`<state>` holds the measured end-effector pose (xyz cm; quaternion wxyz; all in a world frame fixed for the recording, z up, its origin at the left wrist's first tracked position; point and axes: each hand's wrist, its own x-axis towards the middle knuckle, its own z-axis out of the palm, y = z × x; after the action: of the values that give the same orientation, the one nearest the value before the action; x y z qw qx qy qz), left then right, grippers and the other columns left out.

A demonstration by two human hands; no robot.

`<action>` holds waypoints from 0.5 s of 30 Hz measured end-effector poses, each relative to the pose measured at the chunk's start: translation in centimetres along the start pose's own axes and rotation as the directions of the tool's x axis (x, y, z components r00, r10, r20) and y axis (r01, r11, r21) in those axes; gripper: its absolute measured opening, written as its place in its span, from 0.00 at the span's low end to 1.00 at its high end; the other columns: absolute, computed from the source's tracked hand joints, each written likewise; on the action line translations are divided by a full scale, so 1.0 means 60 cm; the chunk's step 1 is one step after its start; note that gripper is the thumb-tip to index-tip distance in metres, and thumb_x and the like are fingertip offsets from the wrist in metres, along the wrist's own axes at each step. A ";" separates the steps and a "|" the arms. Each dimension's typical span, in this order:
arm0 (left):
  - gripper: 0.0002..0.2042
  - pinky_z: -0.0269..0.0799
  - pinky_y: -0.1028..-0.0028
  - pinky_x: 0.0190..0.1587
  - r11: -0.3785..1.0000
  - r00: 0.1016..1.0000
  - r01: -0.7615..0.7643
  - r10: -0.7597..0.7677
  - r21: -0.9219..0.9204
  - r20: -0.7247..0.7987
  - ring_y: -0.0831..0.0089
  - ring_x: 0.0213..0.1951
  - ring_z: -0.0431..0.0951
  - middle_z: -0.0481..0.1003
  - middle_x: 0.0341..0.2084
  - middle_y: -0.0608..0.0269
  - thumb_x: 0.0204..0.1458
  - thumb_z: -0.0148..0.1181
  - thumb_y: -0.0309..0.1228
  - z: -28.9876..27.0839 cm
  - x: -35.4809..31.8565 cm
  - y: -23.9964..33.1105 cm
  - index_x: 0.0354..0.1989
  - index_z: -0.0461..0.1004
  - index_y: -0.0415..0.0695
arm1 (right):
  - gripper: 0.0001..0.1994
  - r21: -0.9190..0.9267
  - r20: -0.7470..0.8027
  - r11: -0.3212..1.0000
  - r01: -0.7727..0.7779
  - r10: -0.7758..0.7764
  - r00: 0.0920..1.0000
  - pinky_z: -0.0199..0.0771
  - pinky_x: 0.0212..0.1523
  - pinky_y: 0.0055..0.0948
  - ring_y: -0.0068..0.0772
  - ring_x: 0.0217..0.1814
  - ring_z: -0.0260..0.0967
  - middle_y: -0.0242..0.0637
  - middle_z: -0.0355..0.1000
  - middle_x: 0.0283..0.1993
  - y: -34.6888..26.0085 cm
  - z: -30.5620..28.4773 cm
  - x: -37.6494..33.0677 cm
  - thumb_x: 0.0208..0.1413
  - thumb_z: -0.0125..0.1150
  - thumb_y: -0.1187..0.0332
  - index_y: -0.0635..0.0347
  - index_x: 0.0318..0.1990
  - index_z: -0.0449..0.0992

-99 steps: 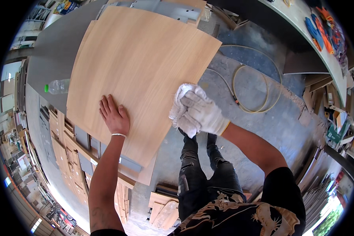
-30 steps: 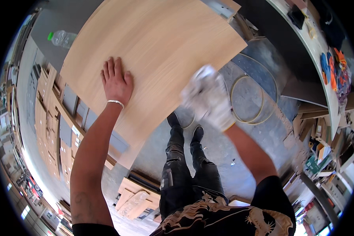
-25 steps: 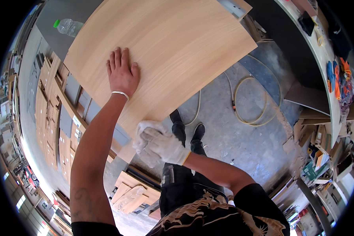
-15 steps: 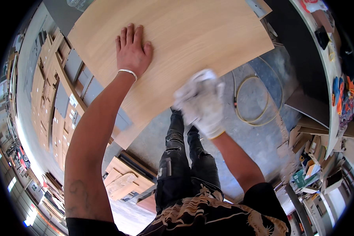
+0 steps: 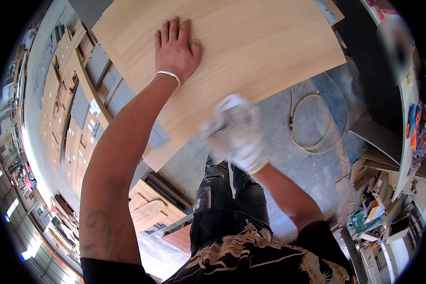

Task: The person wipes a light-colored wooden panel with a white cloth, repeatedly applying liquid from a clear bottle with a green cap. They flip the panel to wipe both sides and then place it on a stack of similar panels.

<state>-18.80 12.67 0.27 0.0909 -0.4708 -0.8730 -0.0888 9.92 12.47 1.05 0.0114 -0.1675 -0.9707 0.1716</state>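
A broad light wood-grain panel (image 5: 251, 47) lies flat in front of me. My bare left hand (image 5: 177, 53) rests on it palm down, fingers stretched out, near the panel's left side. A pale bracelet (image 5: 169, 77) circles that wrist. My right hand (image 5: 246, 149) wears a white glove with a yellow cuff edge. It is closed round a bunched white cloth (image 5: 225, 125), at the panel's near edge. Motion smears the cloth and glove, so the single fingers cannot be made out.
Stacked boards (image 5: 64, 113) lie on the left; a smaller pile of boards (image 5: 158, 206) is beside my legs. A yellowish hose (image 5: 312, 149) coils on the floor to the right. Beyond it are a dark panel (image 5: 376, 137), a cluttered bench (image 5: 404, 156) and cardboard scraps (image 5: 374, 189).
My right hand has moved left and toward me with the cloth, along the panel's near edge. My left hand stays flat on the panel. The whole view has shifted slightly.
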 end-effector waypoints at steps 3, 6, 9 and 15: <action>0.30 0.43 0.48 0.79 1.000 1.000 0.014 -0.014 -0.015 0.017 0.46 0.78 0.51 0.57 0.76 0.47 0.65 0.46 0.44 0.000 -0.006 -0.008 0.75 0.61 0.46 | 0.19 0.680 -0.108 0.707 0.197 -0.169 0.980 0.52 0.78 0.48 0.32 0.79 0.58 0.32 0.73 0.63 -0.132 0.025 0.002 0.59 0.59 0.60 0.48 0.58 0.77; 0.30 0.43 0.49 0.79 1.000 1.000 0.002 -0.002 -0.026 0.011 0.46 0.78 0.51 0.57 0.76 0.47 0.65 0.47 0.43 -0.005 0.004 0.002 0.75 0.61 0.46 | 0.17 0.978 0.021 0.209 0.018 -0.184 0.983 0.57 0.74 0.50 0.38 0.69 0.66 0.35 0.75 0.54 -0.247 0.131 -0.028 0.59 0.59 0.61 0.52 0.55 0.77; 0.30 0.43 0.49 0.79 1.000 1.000 0.013 -0.013 -0.018 0.019 0.46 0.78 0.51 0.57 0.76 0.47 0.65 0.48 0.43 -0.006 -0.004 -0.010 0.75 0.62 0.46 | 0.16 0.635 -0.249 0.706 0.314 -0.198 0.948 0.74 0.57 0.44 0.37 0.51 0.76 0.35 0.78 0.48 -0.224 0.092 -0.073 0.63 0.59 0.64 0.55 0.57 0.77; 0.31 0.42 0.48 0.79 0.999 0.998 0.033 -0.032 -0.012 0.046 0.45 0.78 0.51 0.57 0.77 0.47 0.64 0.48 0.43 -0.013 -0.004 -0.006 0.74 0.62 0.45 | 0.21 0.758 0.552 -0.597 -0.261 0.374 0.746 0.78 0.62 0.33 0.31 0.62 0.75 0.40 0.78 0.60 0.016 0.033 -0.235 0.59 0.53 0.81 0.67 0.60 0.75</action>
<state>-18.91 12.09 0.96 0.0666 -0.4589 -0.8819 -0.0849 23.36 8.01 -0.61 0.1149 -0.4162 -0.2338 0.8712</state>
